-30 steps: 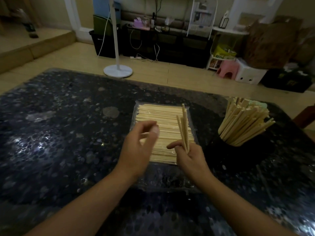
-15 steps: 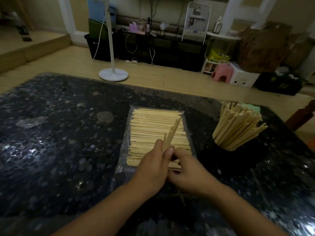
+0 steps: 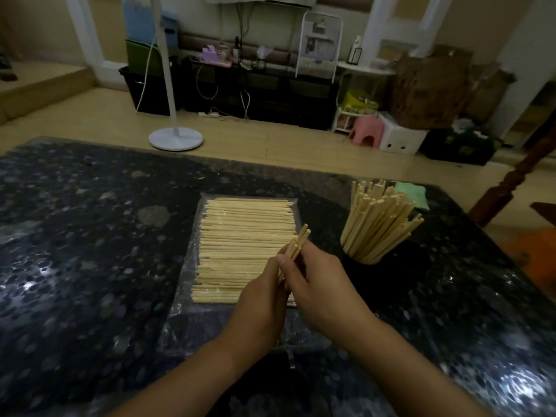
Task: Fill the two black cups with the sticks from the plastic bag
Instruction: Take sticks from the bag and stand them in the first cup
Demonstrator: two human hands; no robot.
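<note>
A clear plastic bag (image 3: 192,284) lies flat on the dark speckled table, with a wide layer of pale wooden sticks (image 3: 240,236) on it. My left hand (image 3: 261,299) and my right hand (image 3: 322,284) meet over the bag's right front corner, both closed around a small bundle of sticks (image 3: 298,243) whose tips point up and to the right. To the right stands a black cup (image 3: 388,266), hard to make out against the table, packed with a fan of upright sticks (image 3: 379,224). I cannot make out a second black cup.
A green cloth (image 3: 413,195) lies behind the filled cup near the table's far right corner. Beyond the table's far edge are the wooden floor, a white fan stand (image 3: 176,139), a pink stool (image 3: 365,130) and a brown chair leg (image 3: 511,182).
My left hand has closed in from the left and joined my right hand on the small bundle. The bundle has tilted from upright toward the right, and the view has shifted.
</note>
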